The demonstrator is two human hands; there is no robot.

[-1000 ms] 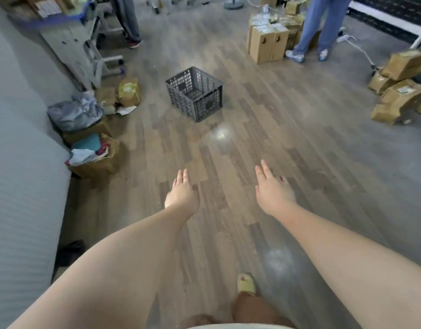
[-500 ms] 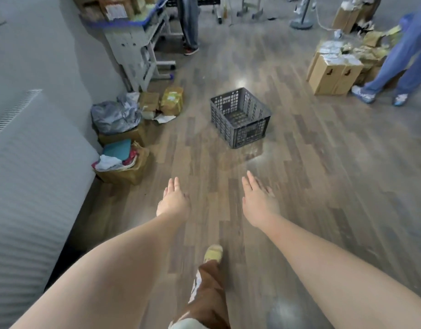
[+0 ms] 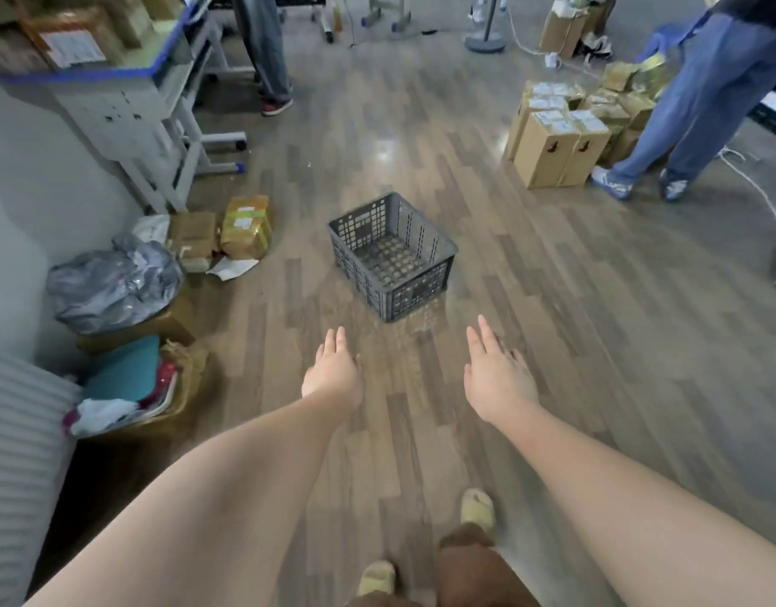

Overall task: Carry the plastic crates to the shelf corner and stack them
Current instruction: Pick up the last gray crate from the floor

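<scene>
Underfoot, a wood-plank floor fills the room, with a grey metal shelf unit at the far left and cardboard boxes at the far right, where a person in blue trousers stands. Bags and parcels line the left wall. One grey plastic crate sits upright and empty on the floor ahead, near but apart from both outstretched hands. The left hand and right hand have straight fingers and hold nothing. Judging by this, the approach step is under way; next comes bending to take opposite rims
</scene>
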